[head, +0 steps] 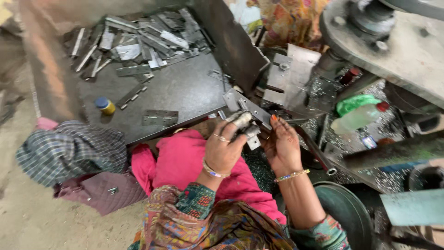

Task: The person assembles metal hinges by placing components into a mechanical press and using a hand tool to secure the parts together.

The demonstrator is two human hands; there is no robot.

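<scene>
Between my two hands, just above my lap, sits a small stack of metal hinges (244, 124). My left hand (225, 147) is clamped on the stack from the near side, fingers curled over its top. My right hand (282, 147) is just beside it, palm up, fingers spread, holding nothing. Up on the dark worktop (185, 90) a loose heap of hinge plates (138, 41) lies at the far end, one flat hinge (160, 117) and a small yellow bottle (106, 106) nearer me. Both wrists are bent upward.
</scene>
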